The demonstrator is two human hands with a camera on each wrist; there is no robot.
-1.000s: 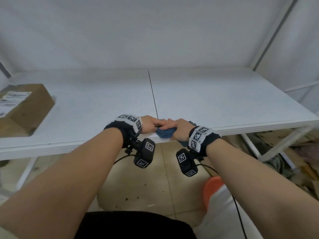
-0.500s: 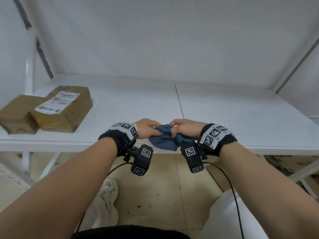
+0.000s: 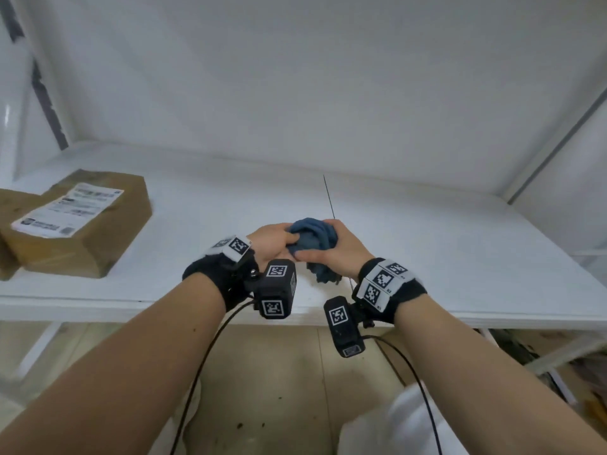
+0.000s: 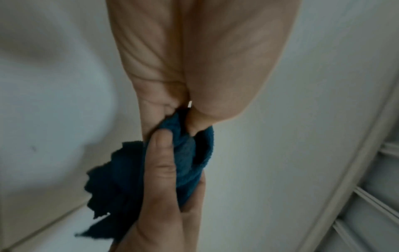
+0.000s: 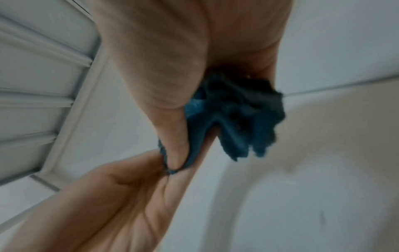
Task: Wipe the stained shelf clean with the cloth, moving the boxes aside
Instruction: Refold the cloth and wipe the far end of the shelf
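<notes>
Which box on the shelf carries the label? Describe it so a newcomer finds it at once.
Start at the white shelf and follow it to its far left end, well away from the blue cloth that both hands bunch up at the middle. The box there is brown cardboard with a white printed label on top; its neighbour, at the picture's edge, shows none.

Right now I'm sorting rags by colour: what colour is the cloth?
Dark blue cloth, clearest in the head view.
</notes>
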